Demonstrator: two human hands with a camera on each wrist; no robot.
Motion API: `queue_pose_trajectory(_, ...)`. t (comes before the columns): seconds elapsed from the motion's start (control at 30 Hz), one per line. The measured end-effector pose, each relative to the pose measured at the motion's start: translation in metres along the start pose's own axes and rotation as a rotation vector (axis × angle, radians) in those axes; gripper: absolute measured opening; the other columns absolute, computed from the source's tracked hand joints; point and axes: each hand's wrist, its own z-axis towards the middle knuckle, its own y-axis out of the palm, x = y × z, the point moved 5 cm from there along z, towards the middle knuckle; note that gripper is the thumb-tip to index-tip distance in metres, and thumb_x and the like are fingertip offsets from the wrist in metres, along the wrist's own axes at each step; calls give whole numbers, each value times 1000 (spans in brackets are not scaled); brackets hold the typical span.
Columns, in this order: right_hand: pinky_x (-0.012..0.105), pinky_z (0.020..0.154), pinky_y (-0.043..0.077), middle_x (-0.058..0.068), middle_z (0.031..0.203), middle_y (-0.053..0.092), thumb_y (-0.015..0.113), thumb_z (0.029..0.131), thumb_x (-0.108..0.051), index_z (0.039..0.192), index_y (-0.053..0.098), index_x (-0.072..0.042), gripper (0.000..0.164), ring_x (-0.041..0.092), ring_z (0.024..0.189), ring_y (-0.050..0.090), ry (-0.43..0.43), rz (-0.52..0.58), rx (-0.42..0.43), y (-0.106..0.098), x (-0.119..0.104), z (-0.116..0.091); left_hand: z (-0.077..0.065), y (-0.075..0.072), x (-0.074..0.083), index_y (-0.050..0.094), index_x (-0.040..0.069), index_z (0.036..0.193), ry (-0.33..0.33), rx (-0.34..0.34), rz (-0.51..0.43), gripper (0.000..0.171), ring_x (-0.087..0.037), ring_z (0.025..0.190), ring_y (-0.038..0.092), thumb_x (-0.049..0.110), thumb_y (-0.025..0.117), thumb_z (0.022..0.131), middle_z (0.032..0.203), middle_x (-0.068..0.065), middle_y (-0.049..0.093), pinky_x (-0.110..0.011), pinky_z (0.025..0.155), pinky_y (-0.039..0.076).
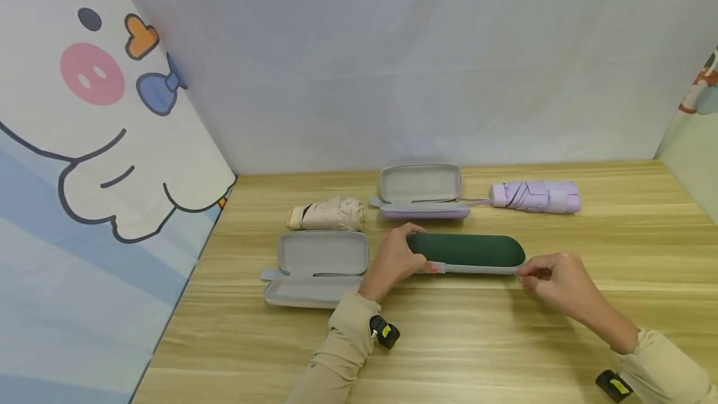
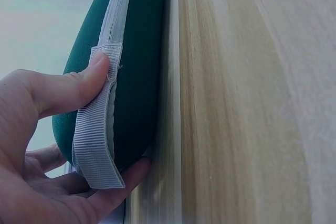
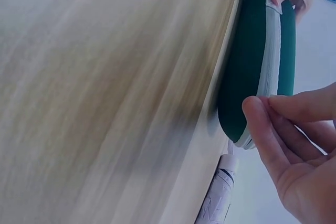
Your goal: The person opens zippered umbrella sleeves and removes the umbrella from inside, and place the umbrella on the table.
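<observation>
A closed dark green zippered case (image 1: pixel 468 250) lies on the table between both hands, with a pale grey zipper (image 3: pixel 270 56) along its front. My left hand (image 1: pixel 397 260) grips its left end; the thumb presses on the grey ribbon tab (image 2: pixel 94 140) and other fingers reach round beneath and behind. My right hand (image 1: pixel 561 282) is at the front right corner, where thumb and forefinger pinch the zipper pull, which the fingertips hide. To the left, just behind my left forearm, sits an open cream case (image 1: pixel 322 254) with a grey lining.
A folded beige umbrella (image 1: pixel 331 214) lies behind the cream case. At the back stands an open lilac case (image 1: pixel 421 186), and right of it a folded lilac umbrella (image 1: pixel 535 196) with its strap toward the case. A pale curtain (image 1: pixel 437 67) rises behind the wooden table (image 1: pixel 449 348).
</observation>
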Motion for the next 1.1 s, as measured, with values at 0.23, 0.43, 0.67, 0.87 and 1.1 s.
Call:
queue_pose_trajectory(0.23, 18, 52, 48, 10, 73, 69, 70, 74, 6, 72, 74, -4, 11, 3, 59, 60, 28, -30, 7, 0, -2, 1, 0, 0, 0, 64, 23, 117, -11, -4, -3, 58, -24, 110, 56, 23, 85, 63, 124, -2, 59, -39, 88, 48)
queue_pose_trajectory(0.43, 17, 53, 48, 10, 74, 70, 71, 73, 6, 72, 74, -4, 11, 2, 60, 61, 43, -31, 28, 0, -1, 0, 2, 1, -1, 63, 23, 116, -36, -9, -6, 61, -25, 113, 54, 26, 89, 61, 123, -2, 59, -41, 92, 45)
queue_pose_trajectory(0.67, 16, 53, 48, 6, 71, 70, 66, 72, 11, 72, 74, -4, 17, 2, 58, 60, 41, -25, 64, 1, 0, -2, 2, 2, -2, 63, 23, 117, -37, -8, 2, 60, -25, 113, 54, 24, 87, 62, 125, -3, 59, -41, 92, 46)
queue_pose_trajectory(0.87, 14, 54, 48, 4, 70, 70, 70, 71, 11, 73, 74, -4, 16, 2, 60, 61, 42, 19, 83, 4, 1, -2, 3, 3, -2, 63, 24, 118, -48, -12, 3, 60, -25, 114, 53, 25, 87, 62, 125, -3, 58, -42, 92, 46)
queue_pose_trajectory(1.1, 15, 54, 49, 4, 70, 70, 71, 71, 12, 72, 73, -2, 15, 3, 59, 63, 24, 66, 88, 11, -2, 1, 1, 1, -1, 62, 22, 119, -37, -10, 1, 59, -25, 113, 54, 23, 86, 64, 124, -3, 59, -42, 91, 46)
